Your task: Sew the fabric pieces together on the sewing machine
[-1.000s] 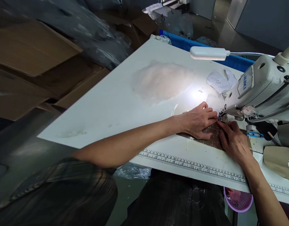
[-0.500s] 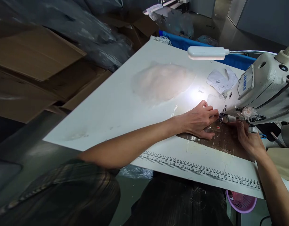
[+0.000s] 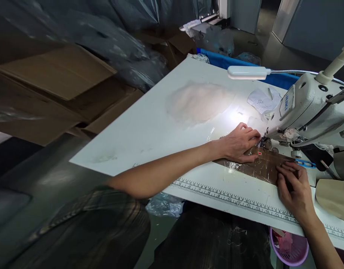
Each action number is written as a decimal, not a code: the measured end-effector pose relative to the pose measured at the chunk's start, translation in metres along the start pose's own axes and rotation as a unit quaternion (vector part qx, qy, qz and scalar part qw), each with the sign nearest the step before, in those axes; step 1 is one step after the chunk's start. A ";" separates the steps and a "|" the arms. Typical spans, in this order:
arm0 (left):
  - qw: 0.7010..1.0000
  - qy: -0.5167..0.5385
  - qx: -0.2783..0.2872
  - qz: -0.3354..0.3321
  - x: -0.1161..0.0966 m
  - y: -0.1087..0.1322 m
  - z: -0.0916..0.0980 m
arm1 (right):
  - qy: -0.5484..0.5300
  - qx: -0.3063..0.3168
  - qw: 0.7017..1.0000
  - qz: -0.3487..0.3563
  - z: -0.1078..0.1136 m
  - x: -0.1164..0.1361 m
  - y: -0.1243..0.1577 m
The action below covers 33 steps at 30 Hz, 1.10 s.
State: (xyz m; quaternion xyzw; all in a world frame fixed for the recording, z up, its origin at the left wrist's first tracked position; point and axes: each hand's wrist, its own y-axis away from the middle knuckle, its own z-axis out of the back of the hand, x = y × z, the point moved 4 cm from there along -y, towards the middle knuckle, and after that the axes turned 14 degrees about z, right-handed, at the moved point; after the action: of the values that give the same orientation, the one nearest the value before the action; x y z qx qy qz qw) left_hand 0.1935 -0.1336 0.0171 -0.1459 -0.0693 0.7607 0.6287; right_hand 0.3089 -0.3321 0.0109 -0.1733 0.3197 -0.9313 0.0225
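My left hand [image 3: 240, 144] rests palm down beside the needle area of a white sewing machine [image 3: 303, 101]. Its fingers are bent and close together, the thumb stretched apart on a brown plate [image 3: 261, 164]. Whatever lies under those fingertips is too small or hidden to make out. Farther right, my right hand [image 3: 297, 186] has its fingers apart, tips touching the plate's right end, holding nothing visible. A small red mark [image 3: 259, 153] shows on the plate between the hands. Behind the left hand lies a white cloth piece with dark dots [image 3: 263, 101].
A lamp [image 3: 247, 72] on a bendable neck hangs above the white table [image 3: 149, 138]. A pale, sheer heap [image 3: 200, 101] lies beyond my left arm. A printed ruler [image 3: 230, 198] runs along the near edge. Cardboard boxes [image 3: 57, 71] stand left; a purple basket [image 3: 294, 254] sits below right.
My right hand has drawn back from beside the needle toward me, and its fingers have spread. My left hand stays by the needle. The view has shifted slightly.
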 end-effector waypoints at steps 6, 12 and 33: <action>0.991 0.001 -0.098 0.094 0.006 0.002 0.003 | -0.012 -0.010 1.000 0.009 -0.003 -0.003 0.000; 0.987 -0.011 -0.047 0.155 0.013 0.001 -0.006 | -0.035 -0.020 0.999 -0.002 0.000 -0.007 0.001; 0.982 -0.029 -0.003 0.187 0.011 -0.002 0.001 | -0.057 -0.010 0.997 -0.058 0.006 -0.014 0.001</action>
State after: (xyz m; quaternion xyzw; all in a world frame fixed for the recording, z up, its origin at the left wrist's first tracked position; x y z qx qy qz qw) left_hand 0.1931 -0.1226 0.0168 -0.1358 -0.0615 0.8686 0.4725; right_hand 0.3236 -0.3346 0.0106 -0.2447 0.3168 -0.9163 -0.0147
